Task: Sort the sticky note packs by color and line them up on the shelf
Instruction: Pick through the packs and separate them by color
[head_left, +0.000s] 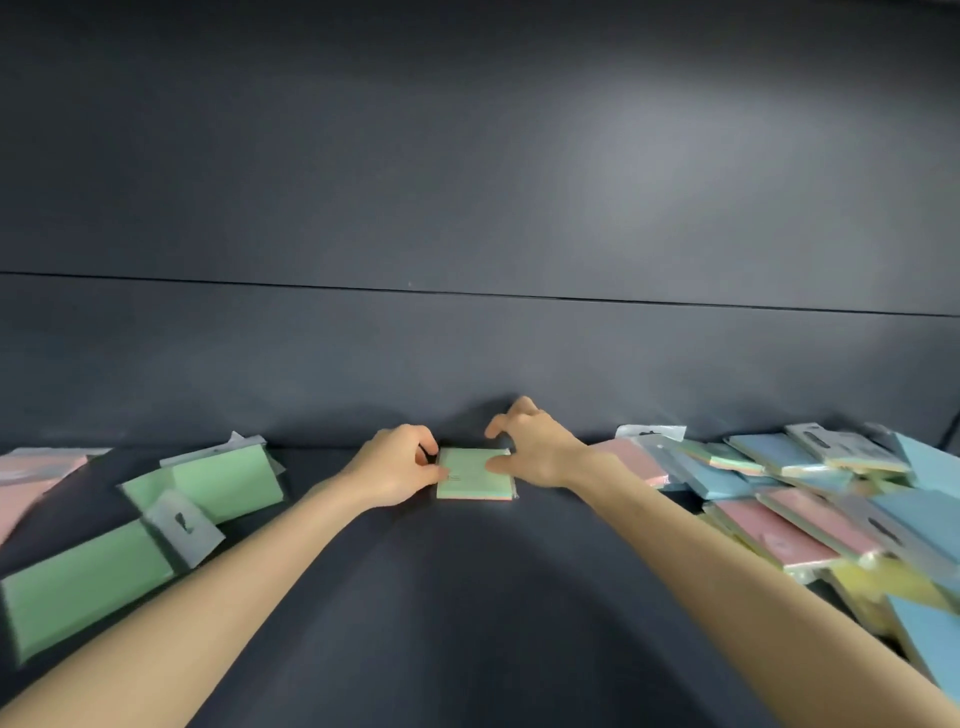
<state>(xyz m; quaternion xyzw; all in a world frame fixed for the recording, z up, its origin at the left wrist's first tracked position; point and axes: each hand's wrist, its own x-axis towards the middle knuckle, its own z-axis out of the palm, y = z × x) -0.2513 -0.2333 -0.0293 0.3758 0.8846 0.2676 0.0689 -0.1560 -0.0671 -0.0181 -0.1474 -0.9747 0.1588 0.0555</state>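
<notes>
- While lying flat on the shelf (467, 597), the green pack (470, 480) is pinched at its left edge by the left grip (397, 467)
- right grip (530, 452) grasps its right edge, forefinger raised
- left of it, long green packs (208, 483); right of it, a mixed pile (805, 493)

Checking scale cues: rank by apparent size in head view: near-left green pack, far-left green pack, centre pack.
Largest: near-left green pack, though nearness inflates it; then far-left green pack; smallest, centre pack.

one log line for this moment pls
green pack flat on shelf; left hand pinches its left edge; right hand thumb on its right side; other green packs to left; mixed pile to right
</notes>
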